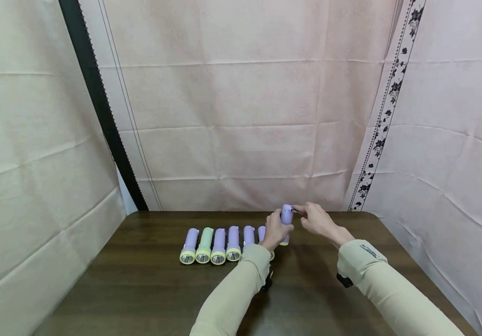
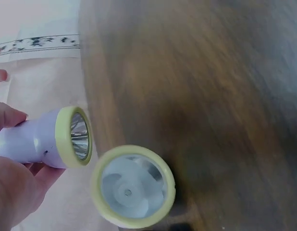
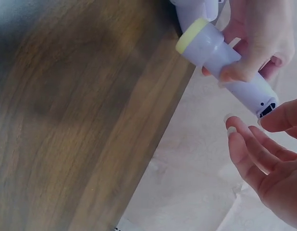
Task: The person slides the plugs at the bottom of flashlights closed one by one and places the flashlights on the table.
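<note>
My left hand (image 1: pixel 275 229) grips a lavender flashlight (image 1: pixel 287 214) with a pale yellow rim, its fingers and thumb around the barrel. In the left wrist view the flashlight's reflector (image 2: pixel 80 136) faces right. Its tail, with a dark slot (image 3: pixel 267 109), points toward my right hand (image 1: pixel 318 220) in the right wrist view. The right thumb (image 3: pixel 285 117) is at that slot and seems to touch it, while the other fingers stay spread and loosely bent below. Whether anything small sits under the thumb is hidden.
To the left, several lavender flashlights (image 1: pixel 219 241) and a mint green flashlight (image 1: pixel 205 242) lie in a row on the dark wooden table (image 1: pixel 140 280), lenses facing me. My left arm partly covers the row's right end. Pale cloth curtains (image 1: pixel 245 116) hang behind and at both sides.
</note>
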Demonstrator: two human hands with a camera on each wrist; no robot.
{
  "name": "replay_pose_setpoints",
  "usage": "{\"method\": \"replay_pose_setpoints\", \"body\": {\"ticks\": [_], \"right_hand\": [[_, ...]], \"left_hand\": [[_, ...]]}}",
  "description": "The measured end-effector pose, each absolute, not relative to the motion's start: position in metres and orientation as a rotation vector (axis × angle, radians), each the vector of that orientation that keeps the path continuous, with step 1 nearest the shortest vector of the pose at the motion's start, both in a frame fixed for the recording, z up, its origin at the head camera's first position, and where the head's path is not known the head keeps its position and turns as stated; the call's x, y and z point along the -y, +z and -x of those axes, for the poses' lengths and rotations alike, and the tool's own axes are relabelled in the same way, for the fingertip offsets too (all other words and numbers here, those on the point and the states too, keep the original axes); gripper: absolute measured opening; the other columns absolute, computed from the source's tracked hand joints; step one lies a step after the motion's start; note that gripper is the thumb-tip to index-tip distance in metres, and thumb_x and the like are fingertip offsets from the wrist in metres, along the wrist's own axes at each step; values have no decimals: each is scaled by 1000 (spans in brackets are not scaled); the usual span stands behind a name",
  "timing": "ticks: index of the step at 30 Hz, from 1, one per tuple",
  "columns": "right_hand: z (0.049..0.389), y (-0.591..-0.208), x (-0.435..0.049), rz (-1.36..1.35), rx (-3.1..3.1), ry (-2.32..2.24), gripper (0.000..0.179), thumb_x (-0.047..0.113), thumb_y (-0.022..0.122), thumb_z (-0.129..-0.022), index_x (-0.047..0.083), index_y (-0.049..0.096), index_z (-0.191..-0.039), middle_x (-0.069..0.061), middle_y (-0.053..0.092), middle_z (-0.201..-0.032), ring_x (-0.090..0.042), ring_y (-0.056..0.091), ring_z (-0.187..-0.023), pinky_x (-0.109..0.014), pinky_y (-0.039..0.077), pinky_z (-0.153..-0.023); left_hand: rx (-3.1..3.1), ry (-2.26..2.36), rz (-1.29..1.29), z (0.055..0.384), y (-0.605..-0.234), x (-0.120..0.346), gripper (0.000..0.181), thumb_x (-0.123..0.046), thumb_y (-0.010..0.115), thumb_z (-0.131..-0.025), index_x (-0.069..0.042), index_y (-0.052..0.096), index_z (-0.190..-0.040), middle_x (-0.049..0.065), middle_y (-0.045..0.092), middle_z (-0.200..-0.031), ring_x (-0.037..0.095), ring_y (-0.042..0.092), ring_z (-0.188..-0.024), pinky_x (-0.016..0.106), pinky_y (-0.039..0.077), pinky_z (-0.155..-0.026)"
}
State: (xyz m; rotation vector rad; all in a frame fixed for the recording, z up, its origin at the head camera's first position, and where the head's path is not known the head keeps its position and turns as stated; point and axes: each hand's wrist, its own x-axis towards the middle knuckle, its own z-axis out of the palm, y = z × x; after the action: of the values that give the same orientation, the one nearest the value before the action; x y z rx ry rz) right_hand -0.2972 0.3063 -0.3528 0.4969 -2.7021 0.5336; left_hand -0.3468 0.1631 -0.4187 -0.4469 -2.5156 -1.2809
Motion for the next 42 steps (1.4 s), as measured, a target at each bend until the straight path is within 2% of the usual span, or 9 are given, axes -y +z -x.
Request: {"method": "replay_pose_setpoints", "body": {"ticks": [16,19,23,25,27,30,34,37,42], "right_hand": [[303,-355,-306,-471,2688,625,60,-6,49,-69,2,61,-127,-8,59,-78,-17,51,-68,-26,37,-56],[303,-357,-307,-476,2715,665,63,-7,48,-69,0,57,-131,-5,60,-74,-14,52,-66,-25,39,-56],[301,-356,-304,-447,2763,711,64,-6,47,-76,0,47,-139,-6,63,-76,-11,53,-61,-25,41,-56],[300,-353,-301,-413,2767,746,63,-5,46,-80,1,44,-142,-7,66,-81,-10,55,-59,-26,43,-56],[299,-351,-296,-391,2752,781,60,-4,45,-82,1,45,-141,-10,68,-86,-11,59,-57,-27,46,-56],[298,-348,-292,-379,2724,822,53,-5,45,-82,1,53,-134,-12,69,-89,-15,64,-57,-26,48,-57],[296,-349,-290,-392,2706,865,42,-4,46,-84,0,61,-123,-14,70,-90,-22,67,-60,-26,50,-57],[294,-352,-292,-376,2698,885,38,-4,47,-85,0,64,-118,-13,71,-89,-23,68,-60,-26,49,-56],[294,-355,-302,-352,2683,868,37,-4,47,-85,0,65,-117,-11,70,-85,-21,65,-57,-25,45,-54]], "left_hand": [[2464,-1307,557,339,-410,-165,36,-6,76,-69,-5,67,-104,10,72,-90,17,64,-74,24,48,-62],[2510,-1284,564,340,-410,-165,42,-7,77,-71,-6,64,-110,10,72,-94,19,65,-77,26,49,-65],[2643,-1150,530,341,-411,-166,66,-11,77,-73,-15,48,-132,12,70,-93,25,65,-76,31,48,-62],[2718,-1019,492,341,-412,-166,70,-15,77,-74,-19,42,-135,13,69,-91,28,65,-75,34,48,-60],[2780,-859,446,341,-414,-167,65,-22,77,-75,-19,44,-132,14,69,-90,30,66,-77,36,48,-58],[2813,-649,400,341,-419,-171,53,-31,79,-75,-16,51,-118,13,69,-93,30,68,-81,36,49,-58],[2845,-394,349,341,-427,-174,52,-41,77,-77,-14,54,-114,8,70,-91,26,69,-78,34,50,-56],[2877,-244,310,343,-433,-177,56,-48,73,-79,-14,54,-118,6,71,-93,25,69,-81,34,51,-64],[2913,-150,273,348,-437,-182,59,-53,70,-79,-17,57,-123,3,71,-106,28,67,-95,38,50,-80]]}}
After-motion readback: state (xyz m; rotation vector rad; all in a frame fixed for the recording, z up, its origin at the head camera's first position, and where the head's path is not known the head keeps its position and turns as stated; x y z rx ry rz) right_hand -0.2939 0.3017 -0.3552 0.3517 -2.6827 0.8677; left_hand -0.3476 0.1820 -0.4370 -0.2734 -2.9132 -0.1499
